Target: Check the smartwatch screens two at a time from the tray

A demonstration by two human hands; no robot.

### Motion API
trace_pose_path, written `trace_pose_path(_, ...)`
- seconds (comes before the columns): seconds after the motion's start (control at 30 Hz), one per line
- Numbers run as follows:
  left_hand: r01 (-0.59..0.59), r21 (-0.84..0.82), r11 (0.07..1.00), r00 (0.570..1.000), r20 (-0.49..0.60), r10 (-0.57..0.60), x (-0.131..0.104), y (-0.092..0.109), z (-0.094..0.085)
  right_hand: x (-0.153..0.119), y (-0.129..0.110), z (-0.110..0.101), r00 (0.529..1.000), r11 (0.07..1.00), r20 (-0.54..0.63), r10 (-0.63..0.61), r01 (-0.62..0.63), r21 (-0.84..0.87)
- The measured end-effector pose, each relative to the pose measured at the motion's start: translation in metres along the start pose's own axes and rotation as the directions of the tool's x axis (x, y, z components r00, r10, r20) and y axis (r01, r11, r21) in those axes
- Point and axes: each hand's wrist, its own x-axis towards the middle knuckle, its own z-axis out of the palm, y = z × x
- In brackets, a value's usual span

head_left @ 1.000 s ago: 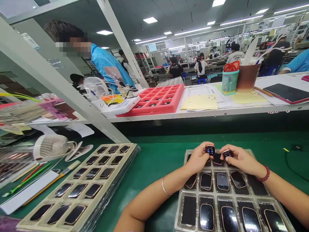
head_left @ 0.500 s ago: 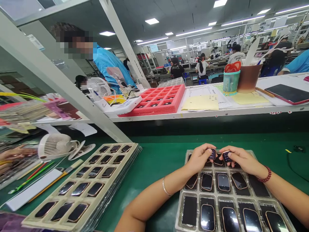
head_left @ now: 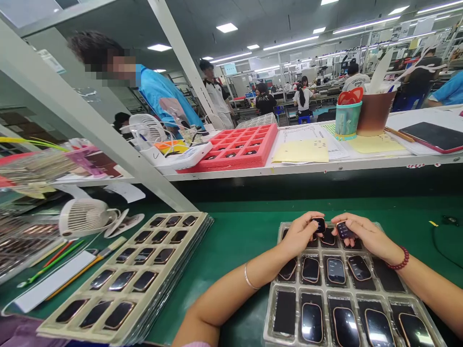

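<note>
My left hand [head_left: 301,234] grips a smartwatch body [head_left: 319,224] without a strap, between thumb and fingers. In my right hand [head_left: 366,236] is a second smartwatch body [head_left: 344,230], its lit screen tilted toward me. Both are held just above the far row of a clear plastic tray [head_left: 297,289]. Several more watch bodies lie in its compartments, such as a watch [head_left: 336,270] whose screen shows faint text. The near-left compartment [head_left: 285,311] holds only a dark pad. My fingers partly cover the far row.
To the left stands a stack of trays [head_left: 152,284] with watches in the top one. Beyond it are a white fan [head_left: 85,219], a brush [head_left: 112,246] and pens. The raised shelf bears a red foam tray [head_left: 265,144], papers and cups. A co-worker in blue [head_left: 162,96] stands beyond the post.
The watch in my right hand has turned slightly, and my hands have parted a little. Text now shows on some tray screens. A co-worker's hands at far left are gone; another person appears behind.
</note>
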Motion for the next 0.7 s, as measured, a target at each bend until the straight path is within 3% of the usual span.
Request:
trace_pose_path(0.2, -0.005, -0.073, 0.997, 1.0, 0.006, 0.005, 0.0006, -0.0022, 0.0021, -0.0012, -0.002, 0.0044, 1.0, 0.999, -0.02, 0.001, -0.002, -0.046)
trace_pose_path(0.37, -0.006, -0.066, 0.998, 1.0, -0.005, 0.006, -0.0008, -0.0002, 0.0016, -0.0013, -0.0039, 0.004, 0.999, 0.997, 0.006, -0.037, 0.038, -0.062)
trace_pose_path(0.7, 0.008, -0.047, 0.999, 1.0, 0.023, -0.007, -0.0024, 0.002, 0.0033, -0.0004, -0.002, 0.001, 1.0, 0.996, 0.031, 0.002, 0.001, -0.094)
